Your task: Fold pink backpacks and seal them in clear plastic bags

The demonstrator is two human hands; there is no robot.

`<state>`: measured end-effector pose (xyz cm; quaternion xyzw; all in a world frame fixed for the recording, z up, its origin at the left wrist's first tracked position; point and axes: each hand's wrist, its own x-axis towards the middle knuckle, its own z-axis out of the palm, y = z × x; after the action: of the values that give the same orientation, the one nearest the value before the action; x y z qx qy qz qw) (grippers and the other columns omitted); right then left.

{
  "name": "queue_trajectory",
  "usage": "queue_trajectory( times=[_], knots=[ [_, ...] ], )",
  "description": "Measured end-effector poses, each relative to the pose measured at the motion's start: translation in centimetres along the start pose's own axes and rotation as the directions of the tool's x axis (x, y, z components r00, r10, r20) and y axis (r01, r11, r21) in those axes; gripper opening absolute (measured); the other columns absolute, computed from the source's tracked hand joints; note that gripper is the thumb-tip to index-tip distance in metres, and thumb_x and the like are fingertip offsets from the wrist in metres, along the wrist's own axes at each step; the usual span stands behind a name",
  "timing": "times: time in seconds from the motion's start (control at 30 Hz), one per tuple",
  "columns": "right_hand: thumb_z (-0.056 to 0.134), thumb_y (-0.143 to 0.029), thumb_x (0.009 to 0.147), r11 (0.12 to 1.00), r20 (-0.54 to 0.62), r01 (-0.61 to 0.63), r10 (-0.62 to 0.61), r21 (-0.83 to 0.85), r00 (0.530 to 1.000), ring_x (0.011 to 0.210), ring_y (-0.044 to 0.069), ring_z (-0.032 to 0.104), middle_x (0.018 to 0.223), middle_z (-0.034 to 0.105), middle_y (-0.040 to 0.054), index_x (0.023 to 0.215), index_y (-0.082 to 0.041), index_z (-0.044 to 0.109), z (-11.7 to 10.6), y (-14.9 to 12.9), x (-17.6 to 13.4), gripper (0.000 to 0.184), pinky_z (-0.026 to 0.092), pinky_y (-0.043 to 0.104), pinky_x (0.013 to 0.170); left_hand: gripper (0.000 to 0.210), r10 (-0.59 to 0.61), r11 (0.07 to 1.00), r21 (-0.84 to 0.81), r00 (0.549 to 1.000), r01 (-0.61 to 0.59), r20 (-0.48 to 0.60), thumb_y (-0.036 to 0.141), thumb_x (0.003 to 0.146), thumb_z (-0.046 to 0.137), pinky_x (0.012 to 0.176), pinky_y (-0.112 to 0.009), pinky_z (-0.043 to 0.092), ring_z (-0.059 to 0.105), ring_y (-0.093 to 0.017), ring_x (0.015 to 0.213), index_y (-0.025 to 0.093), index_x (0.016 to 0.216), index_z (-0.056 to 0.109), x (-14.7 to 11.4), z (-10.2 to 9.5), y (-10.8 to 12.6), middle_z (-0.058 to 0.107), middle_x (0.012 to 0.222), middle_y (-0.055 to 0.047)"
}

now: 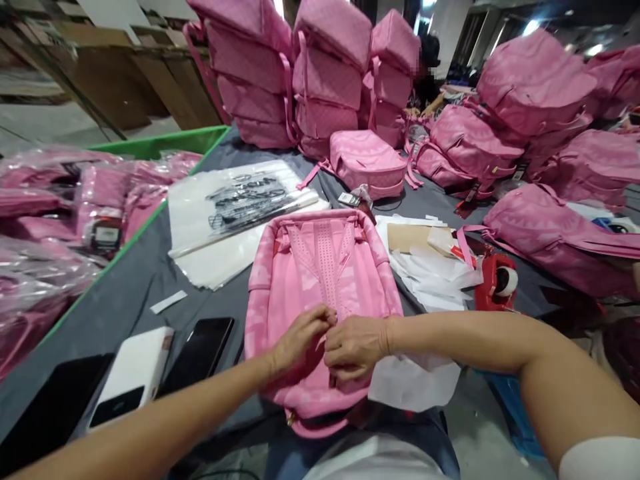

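A pink backpack (pixel 283 293) lies in front of me with its back panel and shoulder straps (pixel 305 257) facing up. The straps run down and converge where my hands meet. My left hand (pixel 306 333) is closed, its fingertips pinching at the strap ends low on the panel. Right beside it, my right hand (pixel 354 348) is closed too, knuckles up and fingers curled over the straps; the exact spot it grips is hidden under the fingers. A sheet of white tissue paper (pixel 415 383) sticks out from the backpack's lower right side.
Clear plastic bags (pixel 245 200) are stacked behind the backpack. Phones (pixel 205 347) and a white power bank (pixel 135 367) lie at left, beside a green-edged bin (pixel 165 143) of wrapped bags. A red tape dispenser (pixel 497 283) and pink backpacks (pixel 535 80) stand right. Someone (pixel 427 73) is behind.
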<state>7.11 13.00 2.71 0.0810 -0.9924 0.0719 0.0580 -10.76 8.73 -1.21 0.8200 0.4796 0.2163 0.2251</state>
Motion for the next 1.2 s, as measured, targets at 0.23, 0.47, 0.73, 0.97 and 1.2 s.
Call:
queue_trajectory(
  times=[0.23, 0.47, 0.73, 0.97, 1.2],
  knots=[
    [0.07, -0.038, 0.089, 0.986, 0.092, 0.08, -0.094, 0.15, 0.991, 0.064, 0.015, 0.064, 0.07, 0.071, -0.0044, 0.078, -0.024, 0.062, 4.9, -0.1, 0.3, 0.02, 0.034, 0.032, 0.05, 0.039, 0.272, 0.921, 0.347, 0.928, -0.175, -0.254, 0.009, 0.098, 0.043, 0.112, -0.049, 0.048, 0.05, -0.025, 0.135, 0.022, 0.132, 0.058, 0.0, 2.8, -2.8, 0.06, 0.139, -0.014],
    [0.064, -0.028, 0.088, 0.968, -0.017, 0.124, -0.124, 0.22, 0.992, 0.07, 0.015, 0.066, 0.073, 0.072, -0.0034, 0.078, -0.024, 0.062, 7.1, 2.0, 0.2, 0.011, 0.042, 0.031, 0.061, 0.033, 0.21, 0.923, 0.367, 0.952, -0.117, -0.224, 0.018, 0.102, 0.042, 0.117, -0.053, 0.04, 0.049, -0.027, 0.135, 0.022, 0.124, 0.066, 0.8, 2.7, -2.9, 0.062, 0.136, -0.014],
    [0.058, -0.034, 0.095, 0.988, 0.063, 0.153, -0.154, 0.019, 0.986, 0.07, 0.016, 0.065, 0.071, 0.069, 0.0006, 0.086, -0.022, 0.066, 4.8, 1.6, 0.5, 0.017, 0.045, 0.031, 0.066, 0.064, -0.072, 0.902, 0.421, 0.996, 0.091, -0.06, 0.045, 0.102, 0.045, 0.123, -0.068, 0.016, 0.005, -0.042, 0.159, 0.03, 0.163, 0.032, 0.5, 3.4, -3.7, 0.018, 0.173, -0.013],
    [0.048, -0.018, 0.1, 0.949, 0.114, -0.282, 0.298, -0.138, 0.948, 0.067, 0.016, 0.058, 0.075, 0.066, 0.0055, 0.086, -0.016, 0.064, -0.5, 0.9, -8.0, 0.021, 0.035, 0.028, 0.06, 0.058, -0.05, 0.985, 0.175, 0.95, -0.005, 0.308, 0.055, 0.105, 0.036, 0.118, -0.057, 0.034, 0.037, -0.038, 0.148, 0.022, 0.15, 0.052, -1.7, -3.5, 0.4, 0.042, 0.16, -0.018],
    [0.041, -0.021, 0.105, 0.924, -0.017, -0.352, 0.353, -0.151, 0.935, 0.072, 0.017, 0.055, 0.078, 0.064, 0.0061, 0.089, -0.017, 0.066, -4.5, 1.1, -9.6, 0.03, 0.038, 0.031, 0.072, 0.03, 0.085, 0.981, 0.13, 0.92, -0.144, 0.383, 0.029, 0.094, 0.065, 0.085, -0.036, 0.052, 0.066, -0.027, 0.1, 0.017, 0.121, 0.064, -7.8, -2.9, 4.3, 0.069, 0.117, -0.014]
  ],
)
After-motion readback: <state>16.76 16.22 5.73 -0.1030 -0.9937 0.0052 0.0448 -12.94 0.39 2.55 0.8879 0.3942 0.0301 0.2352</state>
